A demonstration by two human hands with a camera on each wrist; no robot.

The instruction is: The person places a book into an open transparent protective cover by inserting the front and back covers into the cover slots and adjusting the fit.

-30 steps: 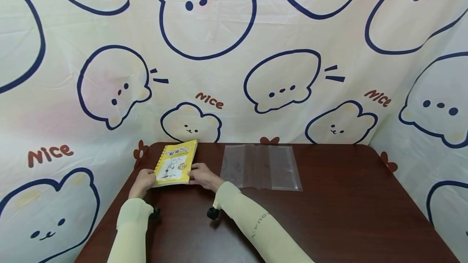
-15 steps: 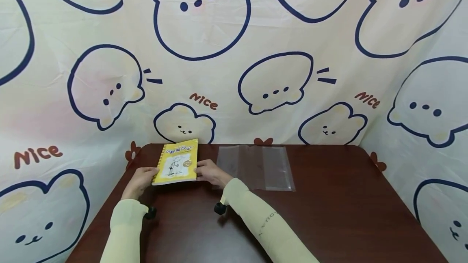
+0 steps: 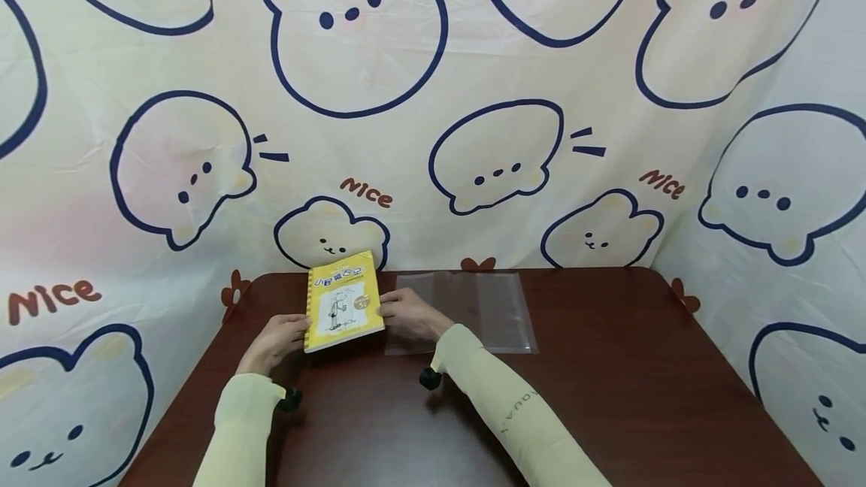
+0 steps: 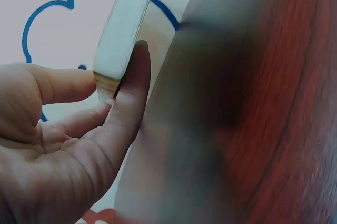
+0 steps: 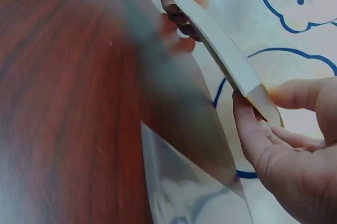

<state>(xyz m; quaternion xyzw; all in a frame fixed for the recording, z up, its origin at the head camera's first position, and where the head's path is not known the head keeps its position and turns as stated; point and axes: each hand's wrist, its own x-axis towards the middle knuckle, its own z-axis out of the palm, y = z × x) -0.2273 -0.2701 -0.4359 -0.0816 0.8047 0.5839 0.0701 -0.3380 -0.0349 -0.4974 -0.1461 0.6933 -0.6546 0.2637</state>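
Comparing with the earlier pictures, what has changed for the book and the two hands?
The yellow book moved right, toward the clear plastic cover, and turned slightly counterclockwise in the head view. The left hand and right hand moved with it; the right one overlaps more of the cover there. Nothing was let go: both hands hold the book. The cover stayed on the table.

From here I read "小屁孩日记" (image 3: 340, 276) on the yellow book (image 3: 346, 303), and "Nice" (image 3: 366, 192) on the backdrop (image 3: 399, 134) left of, above and right of it; right sleeve (image 3: 519, 409) letters blur.
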